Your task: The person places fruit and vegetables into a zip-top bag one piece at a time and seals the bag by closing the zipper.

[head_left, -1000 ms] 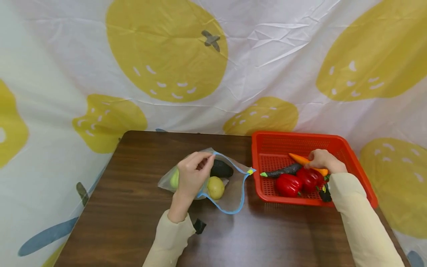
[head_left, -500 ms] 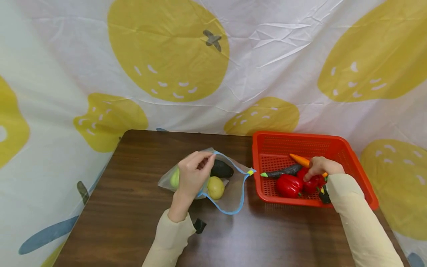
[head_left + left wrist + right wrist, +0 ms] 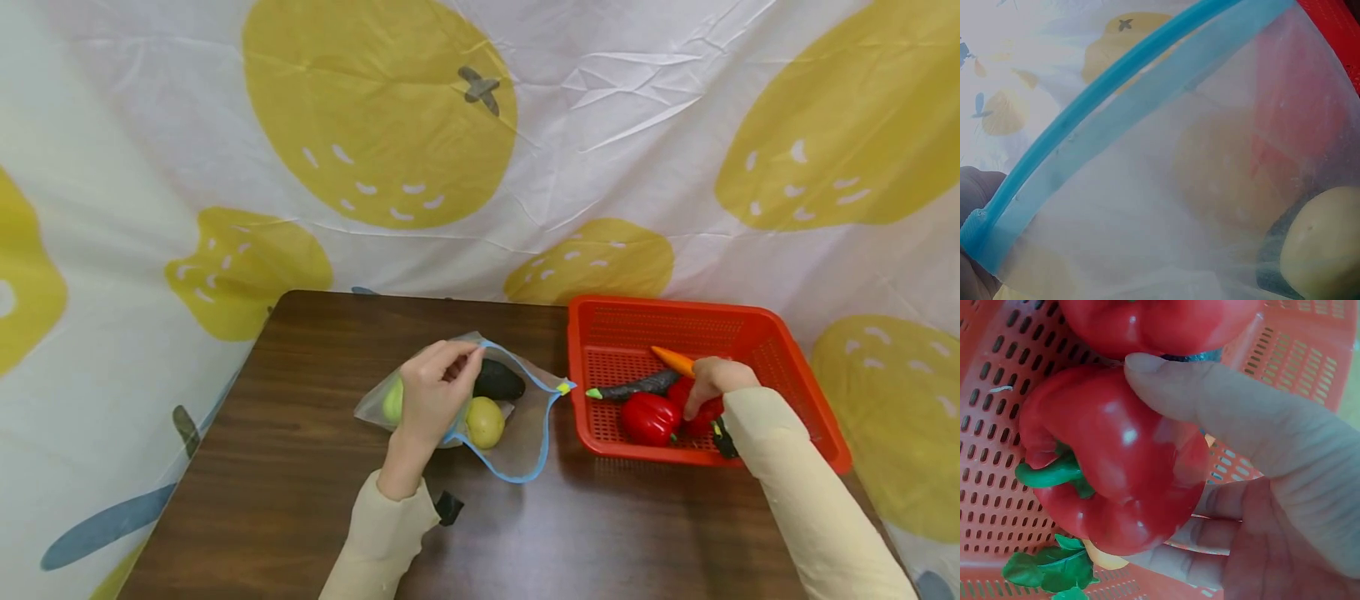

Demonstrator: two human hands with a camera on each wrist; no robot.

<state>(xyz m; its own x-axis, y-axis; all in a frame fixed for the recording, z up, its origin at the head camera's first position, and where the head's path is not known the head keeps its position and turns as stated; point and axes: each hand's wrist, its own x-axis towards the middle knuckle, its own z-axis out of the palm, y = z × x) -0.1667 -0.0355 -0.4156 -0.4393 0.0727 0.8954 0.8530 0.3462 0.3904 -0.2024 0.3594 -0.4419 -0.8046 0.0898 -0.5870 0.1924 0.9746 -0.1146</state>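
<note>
Holding a glossy red bell pepper [image 3: 1116, 465] between thumb and fingers inside the red perforated plastic basket [image 3: 671, 305], the right hand [image 3: 712, 387] might slip on its slick surface, while left of the basket the left hand [image 3: 435, 390] pinches a translucent blue-edged bag [image 3: 525, 433], whose mouth could sag if loosened.

Smooth, glossy pepper [image 3: 1116, 437]; translucent plastic bag [image 3: 1110, 206]

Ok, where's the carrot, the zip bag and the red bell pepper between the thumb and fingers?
Carrot [image 3: 674, 361]: head view, on the orange part showing.
Zip bag [image 3: 529, 427]: head view, on see-through plastic inside its opening.
Red bell pepper [image 3: 1116, 450]: right wrist view, on its shiny side.
</note>
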